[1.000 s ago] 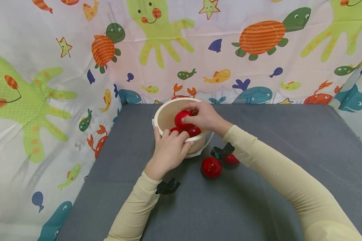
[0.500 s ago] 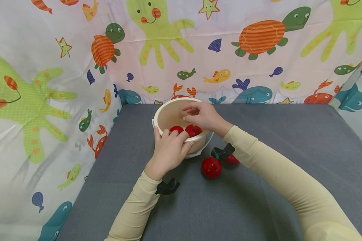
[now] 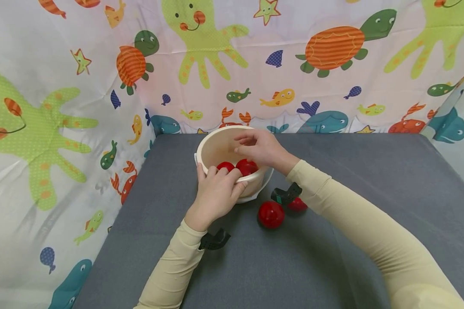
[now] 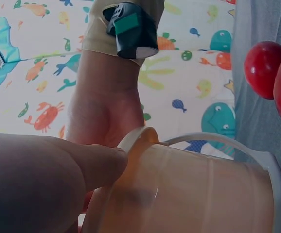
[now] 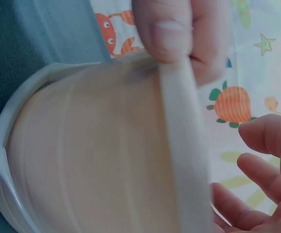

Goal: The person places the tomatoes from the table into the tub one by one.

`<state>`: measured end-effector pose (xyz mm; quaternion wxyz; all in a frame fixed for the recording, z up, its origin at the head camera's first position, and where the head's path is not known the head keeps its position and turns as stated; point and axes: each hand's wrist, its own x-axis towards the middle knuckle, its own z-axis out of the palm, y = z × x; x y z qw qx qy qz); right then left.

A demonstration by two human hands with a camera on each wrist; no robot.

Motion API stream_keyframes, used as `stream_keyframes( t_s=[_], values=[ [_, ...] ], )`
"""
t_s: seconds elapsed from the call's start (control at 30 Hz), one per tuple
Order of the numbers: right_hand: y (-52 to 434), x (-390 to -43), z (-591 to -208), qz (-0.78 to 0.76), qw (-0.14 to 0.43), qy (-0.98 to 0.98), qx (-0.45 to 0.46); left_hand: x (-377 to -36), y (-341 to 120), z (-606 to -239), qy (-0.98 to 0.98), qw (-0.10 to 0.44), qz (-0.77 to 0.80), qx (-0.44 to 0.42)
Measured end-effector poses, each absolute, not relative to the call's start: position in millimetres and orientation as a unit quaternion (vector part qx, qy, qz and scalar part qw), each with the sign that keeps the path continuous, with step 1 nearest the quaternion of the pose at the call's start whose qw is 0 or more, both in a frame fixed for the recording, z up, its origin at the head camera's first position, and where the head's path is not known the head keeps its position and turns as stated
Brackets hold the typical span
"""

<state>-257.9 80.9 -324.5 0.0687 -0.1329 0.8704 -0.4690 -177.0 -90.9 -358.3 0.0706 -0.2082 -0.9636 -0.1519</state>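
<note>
Near the frame's centre, we are gripping the bowl [image 3: 216, 148] rim with our left hand [image 3: 216, 193]; our right hand [image 3: 261, 150], fingers loose and empty, is hovering over it, and could tip it.

Bowl at the back of the surface, balls in and before it.

I saw two balls [image 3: 236, 166] in the bowl [image 3: 216, 148], my left hand [image 3: 216, 193] on its near rim, my right hand [image 3: 261, 148] above it. Two more balls [image 3: 271, 214] lay on the surface [image 3: 332, 257] just before the bowl, to its right.
</note>
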Motion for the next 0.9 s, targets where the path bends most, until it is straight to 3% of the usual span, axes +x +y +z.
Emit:
stream_keyframes(
  t_s=[0.5, 0.9],
  values=[
    [187.4, -253.6, -292.9, -0.45, 0.041, 0.891, -0.047, -175.9, -89.5, -358.0, -0.963, 0.082, -0.156, -0.205],
    [264.2, -225.3, -344.0, -0.436, 0.087, 0.895, -0.023, -175.7, -88.4, -358.9, -0.963, 0.083, -0.155, -0.205]
  ],
)
